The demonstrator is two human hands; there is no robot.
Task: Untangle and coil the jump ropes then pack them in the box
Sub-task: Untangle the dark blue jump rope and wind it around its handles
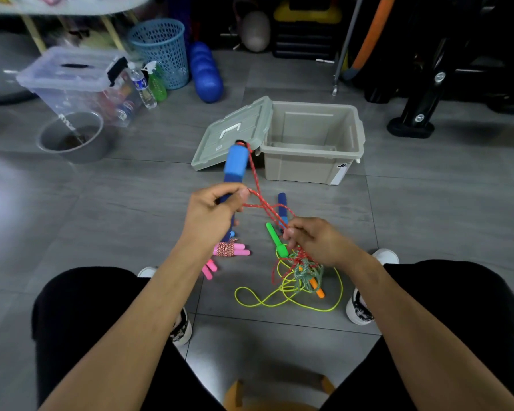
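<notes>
My left hand (214, 212) grips a blue foam jump-rope handle (235, 163), held upright. A red rope (257, 188) runs from the handle's top down to my right hand (312, 238), which pinches it above a tangle (304, 269) of red, green and yellow ropes on the floor. A second blue handle (282, 203), a green handle (275, 238) and an orange handle (316, 287) lie by the tangle. A coiled rope with pink handles (230, 250) lies below my left hand. The beige box (312, 161) stands open beyond, with nothing inside it.
The box's lid (232, 134) leans open to its left. A metal bowl (73, 137), a clear storage bin (72, 75), bottles (143, 86), a blue basket (161, 48) and blue cushions stand at the back left. Black equipment (422, 114) stands at the right. My feet flank the ropes.
</notes>
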